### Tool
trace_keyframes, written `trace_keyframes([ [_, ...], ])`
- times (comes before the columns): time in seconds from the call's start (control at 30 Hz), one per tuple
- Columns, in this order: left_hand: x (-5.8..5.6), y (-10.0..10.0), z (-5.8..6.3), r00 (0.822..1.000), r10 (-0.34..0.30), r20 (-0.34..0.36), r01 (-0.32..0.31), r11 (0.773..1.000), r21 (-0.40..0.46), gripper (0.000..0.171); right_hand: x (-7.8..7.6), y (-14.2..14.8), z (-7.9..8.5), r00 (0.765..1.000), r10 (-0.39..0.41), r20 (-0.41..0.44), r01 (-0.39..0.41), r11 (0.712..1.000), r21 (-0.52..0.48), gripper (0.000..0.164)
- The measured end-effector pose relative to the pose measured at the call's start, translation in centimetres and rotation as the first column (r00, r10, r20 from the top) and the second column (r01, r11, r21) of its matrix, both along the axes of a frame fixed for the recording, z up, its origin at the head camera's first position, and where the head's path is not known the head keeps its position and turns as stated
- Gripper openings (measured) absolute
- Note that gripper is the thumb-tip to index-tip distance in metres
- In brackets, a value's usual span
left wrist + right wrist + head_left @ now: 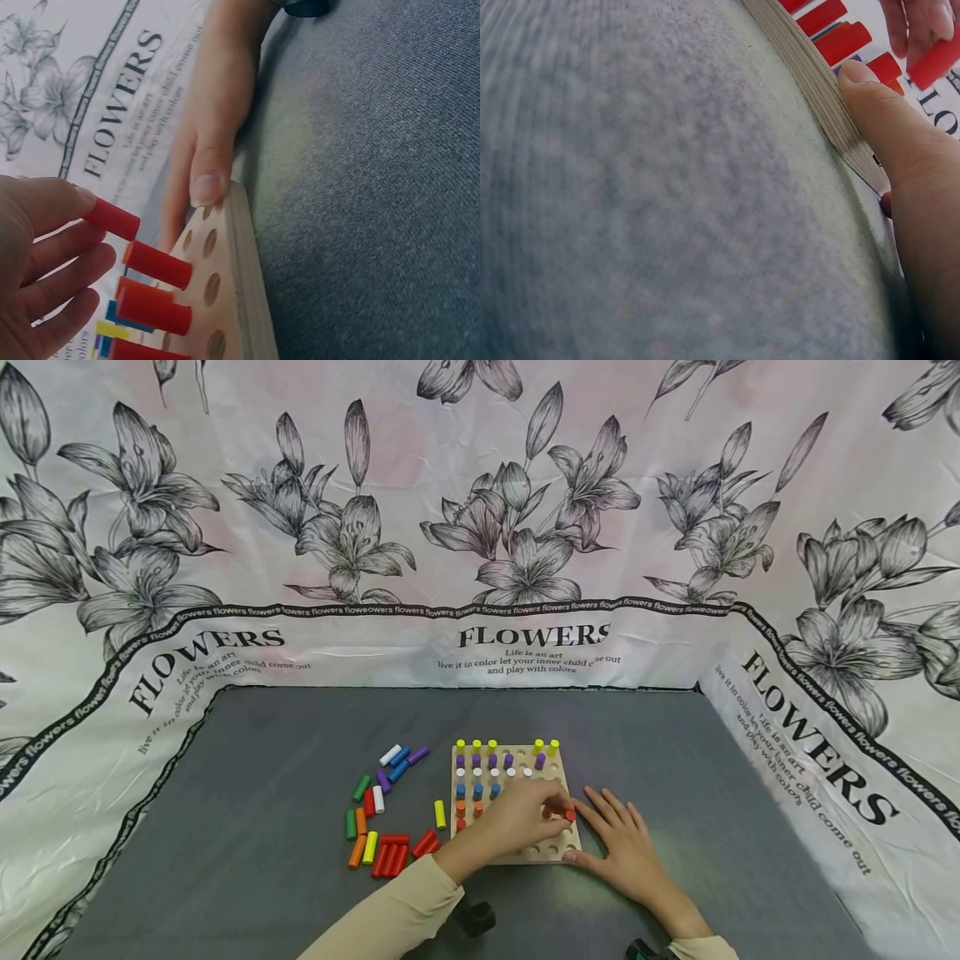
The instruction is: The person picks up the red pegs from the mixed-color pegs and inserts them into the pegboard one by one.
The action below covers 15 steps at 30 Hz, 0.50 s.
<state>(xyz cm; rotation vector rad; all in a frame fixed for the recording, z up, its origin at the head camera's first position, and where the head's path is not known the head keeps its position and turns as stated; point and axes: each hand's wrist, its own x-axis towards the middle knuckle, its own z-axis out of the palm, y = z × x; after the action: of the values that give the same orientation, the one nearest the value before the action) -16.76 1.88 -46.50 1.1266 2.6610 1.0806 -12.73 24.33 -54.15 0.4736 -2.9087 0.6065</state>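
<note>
A wooden pegboard (572,842) stands with rows of coloured pegs: yellow, purple, white, blue, orange and red from far to near. Over its right side, my left hand (517,814) pinches a red peg (112,218) between thumb and fingers. The peg is tilted and its lower end shows just above another red peg (157,265) set in the board. My right hand (622,852) lies at the board's near right corner, fingers spread and fairly straight, its thumb (866,82) resting on the corner. Bare holes (213,289) run along the near edge.
Loose pegs lie left of the board: a red group (390,856), a single yellow peg (439,814), and green, orange, white, blue and purple ones. Grey cloth (300,743) covers the table; flower-printed sheeting (540,643) walls the back and sides.
</note>
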Motion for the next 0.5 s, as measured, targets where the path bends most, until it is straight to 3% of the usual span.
trace_keyframes([
  [0.5, 0.1, 1.2, -1.0, 0.999, 0.042, -0.005, -0.042, 0.998, -0.056, 0.014, -0.1, 0.2, -0.2, 1.000, 0.006, -0.011, -0.006, 1.000, -0.006, 0.077],
])
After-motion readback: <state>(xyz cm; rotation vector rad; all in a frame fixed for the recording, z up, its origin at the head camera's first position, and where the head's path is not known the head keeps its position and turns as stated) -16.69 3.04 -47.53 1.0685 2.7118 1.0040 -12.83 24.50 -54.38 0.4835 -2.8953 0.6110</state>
